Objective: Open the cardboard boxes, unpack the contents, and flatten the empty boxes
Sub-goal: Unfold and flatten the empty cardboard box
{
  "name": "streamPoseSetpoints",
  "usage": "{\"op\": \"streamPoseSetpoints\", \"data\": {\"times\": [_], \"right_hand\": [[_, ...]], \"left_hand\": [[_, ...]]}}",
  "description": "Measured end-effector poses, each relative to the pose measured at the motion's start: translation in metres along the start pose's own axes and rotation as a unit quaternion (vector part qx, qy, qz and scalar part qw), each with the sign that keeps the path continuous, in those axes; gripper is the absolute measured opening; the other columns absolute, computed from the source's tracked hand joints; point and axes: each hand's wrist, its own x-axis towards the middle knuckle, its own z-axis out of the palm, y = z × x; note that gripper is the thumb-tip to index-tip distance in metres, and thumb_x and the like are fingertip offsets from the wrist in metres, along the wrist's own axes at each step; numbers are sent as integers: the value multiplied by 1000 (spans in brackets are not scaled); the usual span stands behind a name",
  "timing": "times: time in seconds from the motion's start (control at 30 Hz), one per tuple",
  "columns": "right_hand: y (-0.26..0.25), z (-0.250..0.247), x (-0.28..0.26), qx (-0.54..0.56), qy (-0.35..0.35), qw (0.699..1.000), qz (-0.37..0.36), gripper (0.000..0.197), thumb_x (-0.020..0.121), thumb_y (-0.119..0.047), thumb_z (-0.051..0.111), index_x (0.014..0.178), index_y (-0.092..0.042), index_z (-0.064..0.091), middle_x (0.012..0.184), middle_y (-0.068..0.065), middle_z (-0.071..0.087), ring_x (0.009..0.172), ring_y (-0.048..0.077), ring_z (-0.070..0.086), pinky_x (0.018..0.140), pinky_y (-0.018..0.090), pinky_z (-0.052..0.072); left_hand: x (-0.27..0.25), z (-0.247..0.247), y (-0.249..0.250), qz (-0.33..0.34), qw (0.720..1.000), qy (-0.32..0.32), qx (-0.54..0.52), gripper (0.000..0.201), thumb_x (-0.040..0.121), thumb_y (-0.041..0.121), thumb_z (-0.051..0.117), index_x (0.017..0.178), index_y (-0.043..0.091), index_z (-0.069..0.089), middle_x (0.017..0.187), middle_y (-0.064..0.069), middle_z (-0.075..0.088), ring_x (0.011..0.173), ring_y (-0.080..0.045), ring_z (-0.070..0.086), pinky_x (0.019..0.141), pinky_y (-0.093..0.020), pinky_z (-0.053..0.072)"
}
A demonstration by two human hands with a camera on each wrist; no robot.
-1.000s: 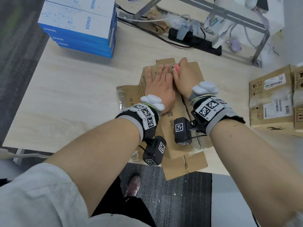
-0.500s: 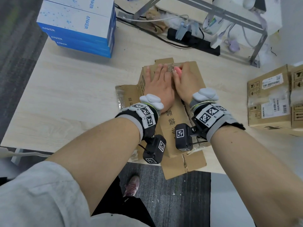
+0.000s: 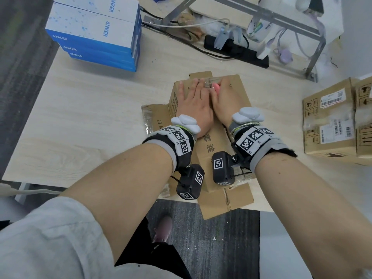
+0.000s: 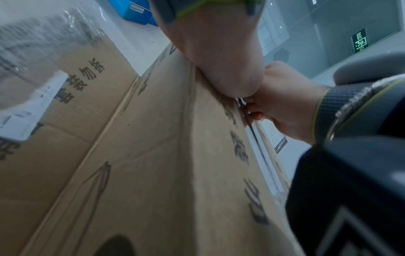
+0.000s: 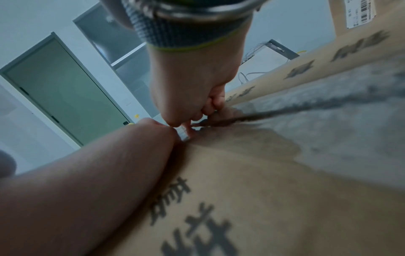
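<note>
Pale wood surface (image 3: pixel 84 121), near edge: cardboard box (image 3: pixel 239 101) lies on a flattened cardboard piece (image 3: pixel 159 115). Left hand (image 3: pixel 194 105) spread flat, fingers straight, pressing the box top. Right hand (image 3: pixel 225 101) touching it, fingers curled round a small pink tool (image 3: pixel 216 90) at the taped seam. Blue boxes (image 3: pixel 94 35) stacked far left; sealed boxes (image 3: pixel 330 119) right.

**Camera placement**

Head view: high, looking steeply down over both forearms at the bench (image 3: pixel 84 121). Wrist views: very close, low against the cardboard box (image 4: pixel 153 155), looking along it toward the far side. All three share the box top.
</note>
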Motion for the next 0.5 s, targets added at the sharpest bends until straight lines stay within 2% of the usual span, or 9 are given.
{"op": "streamPoseSetpoints", "data": {"times": [0.13, 0.27, 0.33, 0.43, 0.47, 0.5], "right_hand": [[8, 3, -5, -32, 20, 999, 0, 38, 102, -39, 30, 117, -6, 42, 96, 13, 65, 80, 34, 61, 63, 35, 42], [9, 6, -5, -36, 19, 999, -9, 36, 102, -38, 30, 114, -7, 43, 93, 14, 64, 77, 33, 61, 67, 39, 48], [7, 6, -4, -47, 18, 999, -3, 38, 103, -39, 28, 115, -7, 44, 93, 13, 64, 78, 32, 61, 68, 38, 48], [4, 5, -2, -47, 20, 999, 2, 40, 103, -41, 26, 116, -8, 44, 91, 11, 64, 75, 31, 61, 69, 39, 49], [5, 5, -1, -46, 25, 999, 1, 40, 102, -42, 26, 115, -8, 44, 92, 11, 65, 76, 31, 62, 70, 40, 50], [5, 5, -2, -44, 26, 999, 2, 39, 102, -41, 27, 114, -9, 44, 93, 11, 65, 78, 31, 63, 72, 41, 50]], "left_hand": [[-1, -4, 2, -2, 1000, -23, 13, 47, 95, 23, 25, 128, 1, 50, 150, -12, 38, 144, -26, 24, 117, -53, 5], [1, -7, 2, -9, 999, -37, 28, 49, 97, 25, 25, 136, 1, 44, 152, -11, 34, 146, -25, 20, 118, -51, 2], [0, -6, 3, -13, 998, -43, 36, 46, 100, 25, 26, 135, 2, 45, 151, -11, 36, 144, -26, 24, 118, -52, 5], [-8, -3, 6, -6, 997, -37, 66, 45, 94, 21, 30, 128, 5, 53, 139, -13, 51, 131, -30, 42, 114, -55, 18], [-11, -4, 8, -2, 996, -34, 79, 47, 91, 22, 31, 130, 6, 53, 138, -11, 52, 131, -29, 43, 113, -56, 20], [-14, -5, 11, 1, 994, -51, 92, 50, 92, 23, 30, 137, 7, 47, 143, -10, 47, 135, -28, 38, 115, -56, 16]]}}
